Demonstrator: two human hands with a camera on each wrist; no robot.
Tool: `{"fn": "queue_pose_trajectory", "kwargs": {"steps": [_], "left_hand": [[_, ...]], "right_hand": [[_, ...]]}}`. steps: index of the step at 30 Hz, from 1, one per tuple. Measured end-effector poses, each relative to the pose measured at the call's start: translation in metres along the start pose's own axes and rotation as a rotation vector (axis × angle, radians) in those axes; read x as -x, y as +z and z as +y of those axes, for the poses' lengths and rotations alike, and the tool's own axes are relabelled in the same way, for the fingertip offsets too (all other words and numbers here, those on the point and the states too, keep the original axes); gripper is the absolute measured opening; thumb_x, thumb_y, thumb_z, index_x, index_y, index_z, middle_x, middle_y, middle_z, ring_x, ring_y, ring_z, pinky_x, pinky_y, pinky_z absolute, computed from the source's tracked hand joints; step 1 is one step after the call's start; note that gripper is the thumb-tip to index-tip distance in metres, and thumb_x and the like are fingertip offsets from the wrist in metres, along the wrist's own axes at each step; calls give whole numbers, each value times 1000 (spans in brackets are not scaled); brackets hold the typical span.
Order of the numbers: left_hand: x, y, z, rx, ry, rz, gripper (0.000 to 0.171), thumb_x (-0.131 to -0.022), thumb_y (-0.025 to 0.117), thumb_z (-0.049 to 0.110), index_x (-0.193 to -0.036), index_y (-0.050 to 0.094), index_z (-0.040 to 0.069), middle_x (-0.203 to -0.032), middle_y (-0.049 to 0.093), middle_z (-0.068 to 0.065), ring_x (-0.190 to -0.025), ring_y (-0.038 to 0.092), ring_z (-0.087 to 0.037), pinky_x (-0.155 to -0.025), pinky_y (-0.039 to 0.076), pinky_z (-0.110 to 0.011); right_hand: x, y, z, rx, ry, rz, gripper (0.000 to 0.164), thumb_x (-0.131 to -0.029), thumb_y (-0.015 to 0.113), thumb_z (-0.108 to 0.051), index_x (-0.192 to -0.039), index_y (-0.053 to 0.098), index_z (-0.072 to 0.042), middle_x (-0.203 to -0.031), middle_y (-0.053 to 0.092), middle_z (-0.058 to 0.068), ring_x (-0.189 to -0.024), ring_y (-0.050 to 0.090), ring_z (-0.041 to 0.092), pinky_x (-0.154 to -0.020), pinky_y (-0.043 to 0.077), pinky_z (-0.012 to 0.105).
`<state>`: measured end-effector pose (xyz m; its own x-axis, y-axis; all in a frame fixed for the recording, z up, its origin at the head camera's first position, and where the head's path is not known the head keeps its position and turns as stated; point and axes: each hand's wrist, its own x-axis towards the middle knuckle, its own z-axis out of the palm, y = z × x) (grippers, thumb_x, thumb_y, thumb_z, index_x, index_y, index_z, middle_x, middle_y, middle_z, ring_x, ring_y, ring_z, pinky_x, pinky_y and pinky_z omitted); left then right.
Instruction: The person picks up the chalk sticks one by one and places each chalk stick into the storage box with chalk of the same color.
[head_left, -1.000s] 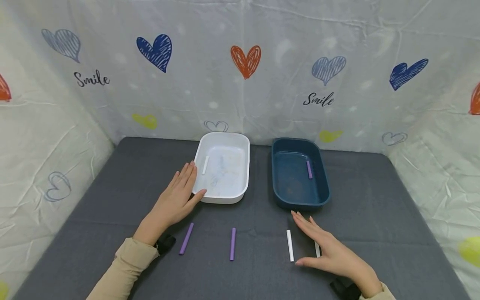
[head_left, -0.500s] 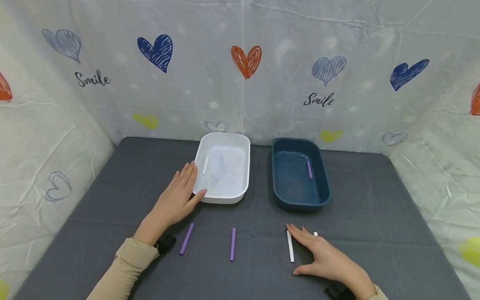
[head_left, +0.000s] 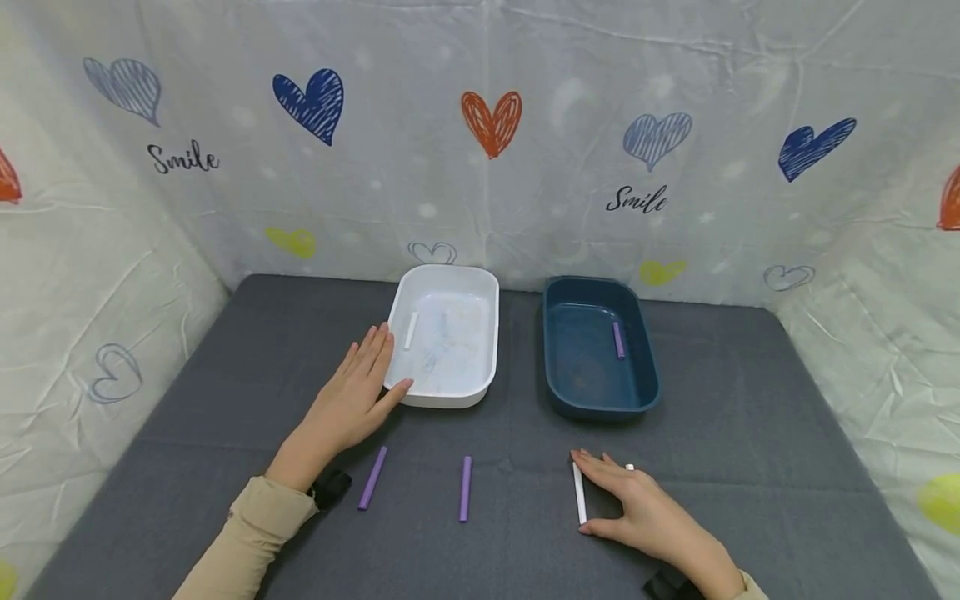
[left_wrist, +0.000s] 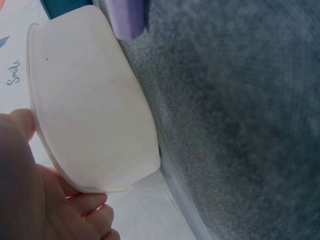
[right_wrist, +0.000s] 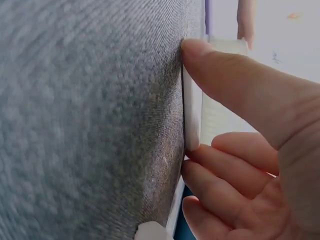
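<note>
In the head view my right hand (head_left: 643,510) holds a white chalk stick (head_left: 579,495) lengthwise, thumb at its near end and a fingertip at its far end. The right wrist view shows the same chalk (right_wrist: 192,112) lying along the grey cloth between thumb and finger. A second white chalk stick (head_left: 630,467) is mostly hidden behind that hand. My left hand (head_left: 347,410) rests with extended fingers against the left rim of a white tray (head_left: 450,398). One white chalk piece (head_left: 411,331) lies inside this tray.
A dark blue tray (head_left: 600,410) with a purple chalk piece (head_left: 618,340) stands right of the white one. Two purple chalk sticks (head_left: 465,489) (head_left: 372,478) lie on the grey cloth (head_left: 517,550) in front. A printed curtain (head_left: 555,167) hangs behind.
My right hand has moved down and left onto the white chalk, and its thumb has closed in to the near end. The left hand and trays have stayed put.
</note>
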<state>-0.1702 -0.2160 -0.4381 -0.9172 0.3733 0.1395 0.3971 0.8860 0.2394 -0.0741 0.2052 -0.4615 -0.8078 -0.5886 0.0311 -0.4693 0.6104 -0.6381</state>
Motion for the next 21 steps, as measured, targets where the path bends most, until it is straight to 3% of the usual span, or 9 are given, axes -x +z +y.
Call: {"fn": "queue_pose_trajectory", "kwargs": {"steps": [21], "left_hand": [[1, 3, -3, 12, 4, 14, 80, -105, 40, 49, -156, 11, -6, -164, 5, -21, -151, 4, -35, -120, 9, -53]], "right_hand": [[-4, 1, -5, -53, 57, 17, 81, -83, 78, -44, -147, 48, -5, -147, 49, 12, -130, 46, 49, -101, 35, 69]]}}
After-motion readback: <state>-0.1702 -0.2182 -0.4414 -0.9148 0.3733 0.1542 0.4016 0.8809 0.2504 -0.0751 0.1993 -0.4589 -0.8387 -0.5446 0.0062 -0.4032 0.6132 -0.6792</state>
